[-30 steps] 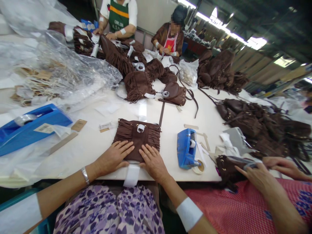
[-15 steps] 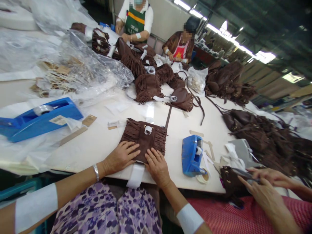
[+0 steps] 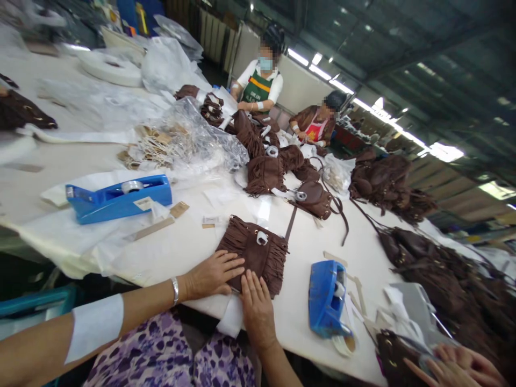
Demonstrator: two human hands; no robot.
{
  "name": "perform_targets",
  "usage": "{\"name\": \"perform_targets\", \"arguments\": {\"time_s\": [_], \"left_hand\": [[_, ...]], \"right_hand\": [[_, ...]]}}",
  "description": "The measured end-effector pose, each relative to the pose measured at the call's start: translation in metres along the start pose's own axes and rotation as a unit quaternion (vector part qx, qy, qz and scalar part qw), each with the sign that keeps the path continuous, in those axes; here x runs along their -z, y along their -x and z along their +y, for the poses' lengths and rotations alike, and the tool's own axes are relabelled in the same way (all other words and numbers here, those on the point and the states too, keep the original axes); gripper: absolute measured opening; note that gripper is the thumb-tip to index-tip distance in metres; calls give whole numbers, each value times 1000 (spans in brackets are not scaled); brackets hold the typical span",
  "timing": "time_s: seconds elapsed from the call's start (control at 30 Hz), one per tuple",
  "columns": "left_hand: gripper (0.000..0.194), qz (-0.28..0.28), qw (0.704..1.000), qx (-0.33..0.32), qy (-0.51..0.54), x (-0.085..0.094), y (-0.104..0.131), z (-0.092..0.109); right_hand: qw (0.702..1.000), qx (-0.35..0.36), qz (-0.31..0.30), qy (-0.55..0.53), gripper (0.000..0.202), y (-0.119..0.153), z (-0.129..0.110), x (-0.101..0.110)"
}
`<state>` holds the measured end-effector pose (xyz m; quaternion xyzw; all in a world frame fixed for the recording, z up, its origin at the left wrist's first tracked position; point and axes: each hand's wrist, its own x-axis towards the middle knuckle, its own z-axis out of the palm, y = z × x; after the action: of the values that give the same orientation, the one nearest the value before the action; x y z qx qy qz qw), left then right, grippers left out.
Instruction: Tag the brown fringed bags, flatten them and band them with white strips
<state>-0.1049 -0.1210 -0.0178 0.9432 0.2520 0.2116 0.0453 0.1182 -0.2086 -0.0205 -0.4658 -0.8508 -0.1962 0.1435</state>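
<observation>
A brown fringed bag (image 3: 255, 252) lies flat on the white table before me, its clasp wrapped in white. My left hand (image 3: 212, 275) rests on its lower left corner with the fingers stretched out. Flat on the bag's lower edge lies my right hand (image 3: 257, 306), fingers extended and close together. Under that edge, a white strip (image 3: 231, 317) hangs over the table's front, partly hidden by my right hand. The bag's strap (image 3: 291, 223) runs away from its upper right corner.
Blue tape dispensers stand left (image 3: 121, 200) and right (image 3: 327, 298) of the bag. Beyond lie more brown bags (image 3: 266, 174), clear plastic (image 3: 209, 145) and string tags (image 3: 157, 148). Bags are heaped at right (image 3: 439, 279). A co-worker's hands (image 3: 455, 365) handle a bag there; two people work across the table.
The camera view has tilted up and shifted left, so things appear lower and further right. My right hand has slid slightly left along the bag's lower edge; both hands stay on it.
</observation>
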Motion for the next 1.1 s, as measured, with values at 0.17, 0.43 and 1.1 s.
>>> {"name": "perform_targets", "arguments": {"time_s": [0.17, 0.43, 1.1], "left_hand": [[47, 17, 999, 6, -43, 33, 28, -61], [38, 121, 970, 205, -59, 82, 20, -45], [23, 65, 928, 342, 137, 17, 29, 5]], "right_hand": [[1000, -1, -2, -6, 44, 1, 3, -2], [1000, 0, -14, -22, 47, -3, 2, 3], [996, -22, -47, -67, 53, 5, 8, -3]]}}
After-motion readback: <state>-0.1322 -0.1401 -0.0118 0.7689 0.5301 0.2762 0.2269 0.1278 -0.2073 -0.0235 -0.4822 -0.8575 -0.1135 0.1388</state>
